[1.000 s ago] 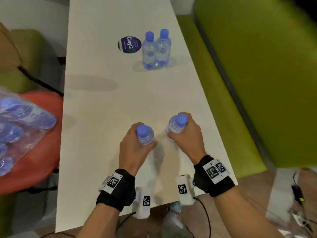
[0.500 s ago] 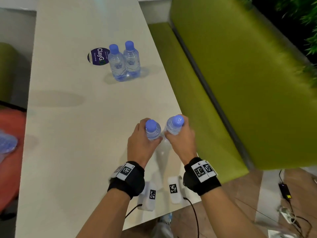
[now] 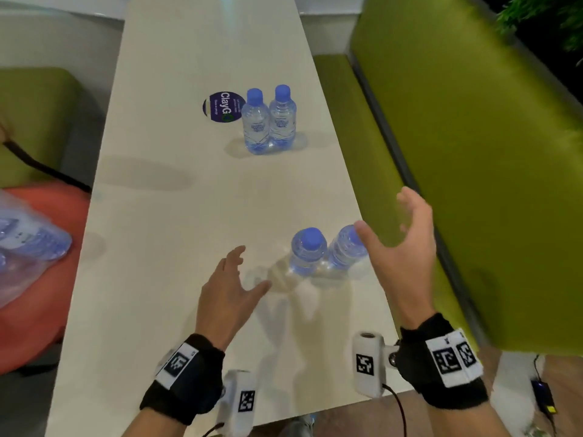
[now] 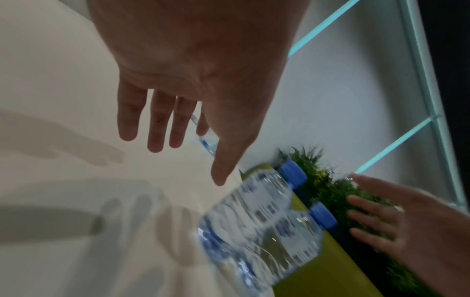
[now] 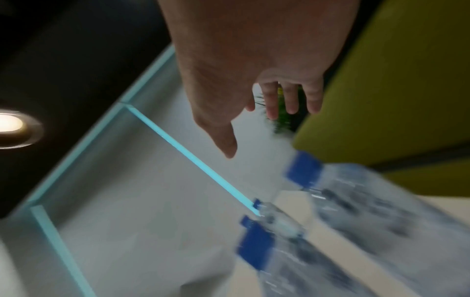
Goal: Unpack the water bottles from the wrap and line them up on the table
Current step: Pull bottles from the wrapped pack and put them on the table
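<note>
Water bottles stood in two pairs on the table (image 3: 176,216): the near pair (image 3: 326,252) lay between the left hand (image 3: 228,290) and right hand (image 3: 402,247), both spread and holding nothing, with the far pair (image 3: 269,121) well beyond. More bottles remained in the wrap (image 3: 30,247) off the table's left edge (how many, I could not tell), so most of the unpacking was left.
</note>
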Demonstrator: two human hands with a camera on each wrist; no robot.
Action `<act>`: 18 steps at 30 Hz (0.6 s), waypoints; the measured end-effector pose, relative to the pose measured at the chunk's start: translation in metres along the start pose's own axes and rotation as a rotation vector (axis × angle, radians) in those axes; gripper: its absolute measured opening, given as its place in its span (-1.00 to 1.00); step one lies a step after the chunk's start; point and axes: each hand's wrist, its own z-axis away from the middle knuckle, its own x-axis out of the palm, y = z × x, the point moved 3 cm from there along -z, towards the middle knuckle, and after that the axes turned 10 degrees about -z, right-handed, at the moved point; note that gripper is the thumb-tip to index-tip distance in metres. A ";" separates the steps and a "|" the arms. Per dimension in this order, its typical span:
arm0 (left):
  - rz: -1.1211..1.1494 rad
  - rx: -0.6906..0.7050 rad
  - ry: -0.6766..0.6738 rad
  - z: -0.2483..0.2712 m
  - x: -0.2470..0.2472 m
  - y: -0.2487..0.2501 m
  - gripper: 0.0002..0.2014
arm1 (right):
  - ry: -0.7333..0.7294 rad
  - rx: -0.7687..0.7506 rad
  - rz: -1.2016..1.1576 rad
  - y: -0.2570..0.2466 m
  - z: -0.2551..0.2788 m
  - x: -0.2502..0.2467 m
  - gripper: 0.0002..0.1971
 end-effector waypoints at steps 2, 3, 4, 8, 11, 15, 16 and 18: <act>0.006 -0.055 0.029 0.009 -0.016 -0.032 -0.40 | 0.013 -0.152 0.044 -0.033 0.002 0.012 -0.33; -0.003 -0.080 0.041 0.012 -0.024 -0.048 -0.46 | -0.003 -0.219 0.057 -0.047 0.004 0.025 -0.38; -0.017 -0.104 0.053 0.015 -0.031 -0.063 -0.50 | -0.035 -0.278 0.053 -0.059 0.008 0.041 -0.45; -0.070 -0.193 0.142 0.019 -0.064 -0.117 -0.65 | -0.314 -0.408 -0.001 -0.086 0.036 0.128 -0.70; -0.072 -0.256 0.221 0.022 -0.097 -0.157 -0.77 | -0.692 -0.405 0.085 -0.096 0.074 0.206 -0.80; -0.127 -0.335 0.347 0.031 -0.143 -0.206 -0.79 | -1.042 -0.489 0.230 -0.106 0.121 0.293 -0.80; -0.141 -0.368 0.378 0.034 -0.155 -0.219 -0.77 | -1.090 -0.510 0.250 -0.110 0.131 0.313 -0.79; -0.139 -0.432 0.431 0.038 -0.177 -0.245 -0.71 | -1.151 -0.548 0.291 -0.117 0.148 0.352 -0.80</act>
